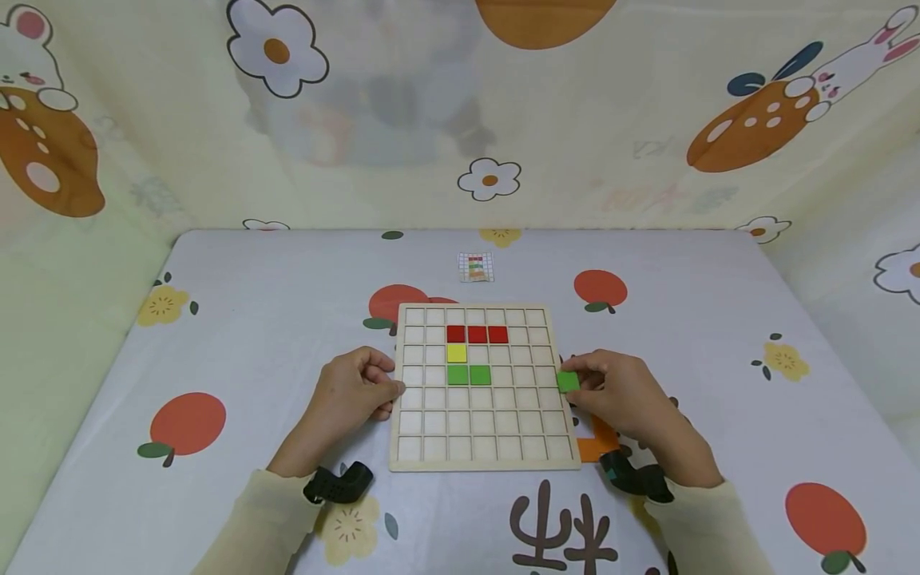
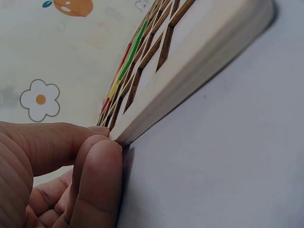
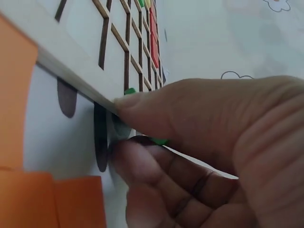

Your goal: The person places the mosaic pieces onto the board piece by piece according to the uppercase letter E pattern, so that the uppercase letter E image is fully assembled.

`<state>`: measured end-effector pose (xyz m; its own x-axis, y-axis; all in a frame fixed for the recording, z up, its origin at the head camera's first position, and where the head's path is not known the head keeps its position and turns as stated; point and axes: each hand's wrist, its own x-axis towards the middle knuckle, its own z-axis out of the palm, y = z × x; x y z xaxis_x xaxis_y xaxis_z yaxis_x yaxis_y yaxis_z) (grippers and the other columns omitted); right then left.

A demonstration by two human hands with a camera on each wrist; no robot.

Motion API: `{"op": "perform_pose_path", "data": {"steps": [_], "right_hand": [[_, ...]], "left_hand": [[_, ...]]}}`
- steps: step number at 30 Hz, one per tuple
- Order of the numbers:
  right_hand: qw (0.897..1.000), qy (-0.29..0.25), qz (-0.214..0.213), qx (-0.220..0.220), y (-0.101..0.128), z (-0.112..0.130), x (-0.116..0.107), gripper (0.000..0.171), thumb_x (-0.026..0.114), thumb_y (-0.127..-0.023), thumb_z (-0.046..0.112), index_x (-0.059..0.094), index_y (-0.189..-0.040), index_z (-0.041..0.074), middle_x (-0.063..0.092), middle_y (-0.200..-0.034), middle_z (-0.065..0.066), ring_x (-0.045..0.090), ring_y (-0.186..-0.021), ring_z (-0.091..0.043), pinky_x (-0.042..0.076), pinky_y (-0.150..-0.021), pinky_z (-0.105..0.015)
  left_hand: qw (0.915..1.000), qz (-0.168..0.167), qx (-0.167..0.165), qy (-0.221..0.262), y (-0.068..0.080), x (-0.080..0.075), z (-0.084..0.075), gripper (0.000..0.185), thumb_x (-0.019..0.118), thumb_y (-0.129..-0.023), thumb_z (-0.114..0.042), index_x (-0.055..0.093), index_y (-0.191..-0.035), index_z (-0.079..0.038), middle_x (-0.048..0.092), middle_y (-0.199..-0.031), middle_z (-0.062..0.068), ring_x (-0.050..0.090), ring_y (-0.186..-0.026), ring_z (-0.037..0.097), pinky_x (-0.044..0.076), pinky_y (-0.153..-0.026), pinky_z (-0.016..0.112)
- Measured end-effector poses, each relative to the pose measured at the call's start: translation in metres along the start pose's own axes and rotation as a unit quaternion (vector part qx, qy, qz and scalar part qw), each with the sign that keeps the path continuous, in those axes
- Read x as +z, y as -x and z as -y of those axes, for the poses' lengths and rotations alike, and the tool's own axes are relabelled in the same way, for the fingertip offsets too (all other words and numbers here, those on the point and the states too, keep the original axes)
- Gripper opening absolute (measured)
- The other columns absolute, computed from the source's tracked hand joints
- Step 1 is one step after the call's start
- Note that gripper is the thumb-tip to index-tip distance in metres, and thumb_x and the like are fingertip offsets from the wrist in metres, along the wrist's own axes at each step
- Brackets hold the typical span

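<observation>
A wooden grid board (image 1: pixel 483 459) lies on the table, with three red tiles (image 1: pixel 477 334) in a row, a yellow tile (image 1: pixel 456 352) under them and two green tiles (image 1: pixel 469 374) below that. My left hand (image 1: pixel 352 395) rests at the board's left edge (image 2: pixel 190 78), its curled fingertips (image 2: pixel 97 180) touching the rim. At the board's right edge my right hand (image 1: pixel 618 395) pinches a small green tile (image 1: pixel 568 381) between thumb and fingers. In the right wrist view only slivers of that green tile (image 3: pixel 129 91) show past the thumb.
Orange tiles (image 1: pixel 595 446) lie beside the board's lower right corner, partly under my right hand, and show large in the right wrist view (image 3: pixel 28 185). A small pattern card (image 1: pixel 476 267) lies beyond the board. A printed cloth (image 1: pixel 216 319) covers the table; fabric walls surround it.
</observation>
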<state>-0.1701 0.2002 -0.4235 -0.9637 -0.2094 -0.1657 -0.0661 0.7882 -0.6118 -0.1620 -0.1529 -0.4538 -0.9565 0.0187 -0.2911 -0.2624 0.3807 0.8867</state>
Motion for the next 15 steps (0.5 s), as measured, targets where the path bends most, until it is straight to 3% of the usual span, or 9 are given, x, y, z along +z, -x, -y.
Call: {"op": "perform_pose_path", "data": {"steps": [7, 15], "right_hand": [[0.999, 0.043, 0.004, -0.009, -0.003, 0.004, -0.002, 0.028, 0.083, -0.086, 0.007, 0.077, -0.113, 0.003, 0.059, -0.086, -0.005, 0.055, -0.081, -0.022, 0.050, -0.059, -0.027], [0.999, 0.012, 0.021, -0.022, -0.009, 0.011, 0.003, 0.023, 0.081, -0.086, 0.008, 0.076, -0.107, 0.003, 0.057, -0.079, -0.003, 0.053, -0.073, -0.019, 0.045, -0.051, -0.027]], "left_hand": [[1.0000, -0.001, 0.001, 0.004, -0.001, 0.001, 0.000, 0.023, 0.078, -0.088, 0.002, 0.065, -0.107, 0.000, 0.067, -0.079, 0.008, 0.064, -0.056, 0.013, 0.061, -0.058, 0.026], [1.0000, -0.002, 0.004, -0.001, 0.001, 0.000, 0.000, 0.022, 0.077, -0.089, 0.000, 0.064, -0.107, 0.000, 0.066, -0.078, 0.008, 0.063, -0.056, 0.013, 0.060, -0.057, 0.026]]}}
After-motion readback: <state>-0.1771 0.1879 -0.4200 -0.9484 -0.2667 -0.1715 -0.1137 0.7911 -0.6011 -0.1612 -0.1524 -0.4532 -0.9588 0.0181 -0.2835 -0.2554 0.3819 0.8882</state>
